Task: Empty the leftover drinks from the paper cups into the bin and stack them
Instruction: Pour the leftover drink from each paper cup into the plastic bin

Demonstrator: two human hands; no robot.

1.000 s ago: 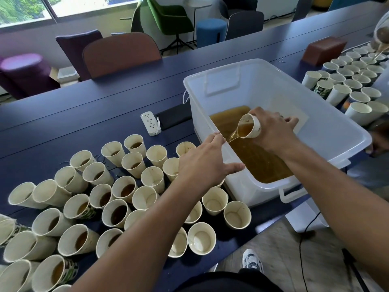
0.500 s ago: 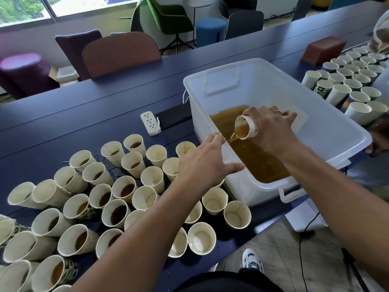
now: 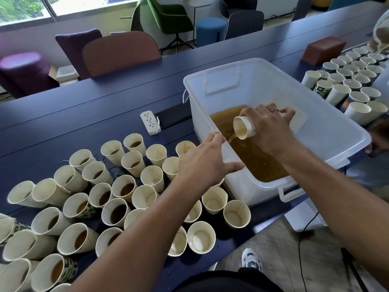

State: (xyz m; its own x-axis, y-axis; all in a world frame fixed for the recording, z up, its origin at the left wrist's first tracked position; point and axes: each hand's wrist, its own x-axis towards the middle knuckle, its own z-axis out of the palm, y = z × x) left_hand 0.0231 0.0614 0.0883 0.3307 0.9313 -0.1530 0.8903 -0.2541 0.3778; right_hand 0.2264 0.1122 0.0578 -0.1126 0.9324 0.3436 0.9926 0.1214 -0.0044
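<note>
My right hand (image 3: 271,129) grips a paper cup (image 3: 244,127) tipped over the clear plastic bin (image 3: 336,131). A thin stream of brown drink runs from the cup's rim into the brown liquid (image 3: 252,157) pooled in the bin. My left hand (image 3: 206,161) hovers with fingers spread over the cups beside the bin's near left wall, holding nothing. Several paper cups (image 3: 117,211) stand on the dark blue table (image 3: 84,114) to the left; many hold brown drink, and those nearest the bin (image 3: 236,214) look empty.
A white power strip (image 3: 150,122) and a dark flat device (image 3: 174,118) lie left of the bin. Another group of cups (image 3: 349,81) stands at the right, where another person pours from a vessel (image 3: 381,36). A brown block (image 3: 324,49) and chairs sit beyond.
My right hand has tipped the cup further, and the drink inside has dropped to a thin trickle. My left hand has stayed in place.
</note>
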